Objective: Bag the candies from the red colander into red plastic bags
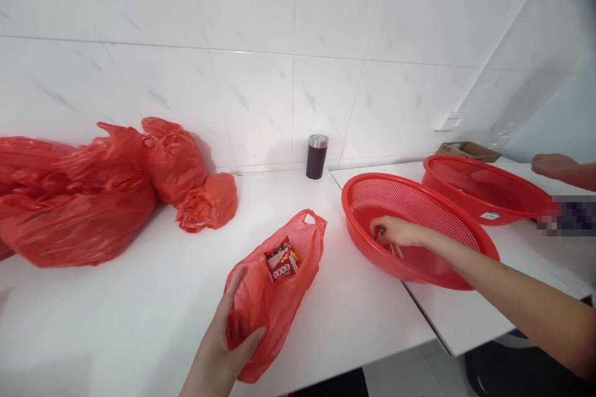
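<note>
On the worktop (153,316), my left hand (223,338), thumb and fingers apart, holds a thin, translucent red bag (261,304), open around shiny red printed packets (282,260); my right hand (391,232) pinches something small, red.

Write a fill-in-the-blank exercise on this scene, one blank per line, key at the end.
The left hand touches a plastic bag coloured ____.
The ____ hand reaches into the nearer basket.
The dark tumbler stands upright near the tiled ____.
The heaped bags by the wall lie on the person's ____ side.

Missing words: red; right; wall; left.
</note>
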The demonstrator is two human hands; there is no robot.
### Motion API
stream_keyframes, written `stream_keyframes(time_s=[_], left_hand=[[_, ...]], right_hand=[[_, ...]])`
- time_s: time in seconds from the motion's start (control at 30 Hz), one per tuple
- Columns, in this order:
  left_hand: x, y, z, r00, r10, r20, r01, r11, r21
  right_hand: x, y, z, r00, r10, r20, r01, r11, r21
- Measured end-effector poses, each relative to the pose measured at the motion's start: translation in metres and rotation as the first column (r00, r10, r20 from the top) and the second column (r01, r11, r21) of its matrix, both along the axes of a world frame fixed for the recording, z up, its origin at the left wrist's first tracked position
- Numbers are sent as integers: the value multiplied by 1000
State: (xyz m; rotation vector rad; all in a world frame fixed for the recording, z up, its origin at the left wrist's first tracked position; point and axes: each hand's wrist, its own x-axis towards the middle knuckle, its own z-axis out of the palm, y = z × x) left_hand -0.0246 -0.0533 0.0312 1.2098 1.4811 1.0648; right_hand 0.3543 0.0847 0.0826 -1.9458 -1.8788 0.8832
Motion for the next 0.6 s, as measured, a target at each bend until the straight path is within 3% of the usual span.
stream_keyframes(time_s=[0.13, 0.23, 0.33, 0.43, 0.5, 0.6], left_hand=[[2, 2, 0, 1000, -2, 12, 1, 1000, 19], [5, 5, 3, 1000, -2, 14, 2, 1000, 9], [10, 9, 7, 1000, 1, 1, -1, 1000, 16], [12, 13, 14, 999, 42, -34, -41, 999, 34], [10, 14, 18, 997, 59, -47, -57, 997, 48], [4, 14, 21, 997, 43, -64, -40, 998, 52]], right_hand=[[-10, 20, 43, 994, 41, -105, -26, 989, 144], [-54, 12, 62, 932, 53, -359, 57, 955, 290], [-121, -10, 54, 828, 183, -530, 7, 941, 337], [-169, -27, 38, 805, 380, -455, -231, 908, 349], [-172, -27, 36, 810, 454, -372, -333, 877, 345], [-133, -11, 42, 910, 332, -247, -218, 893, 395]])
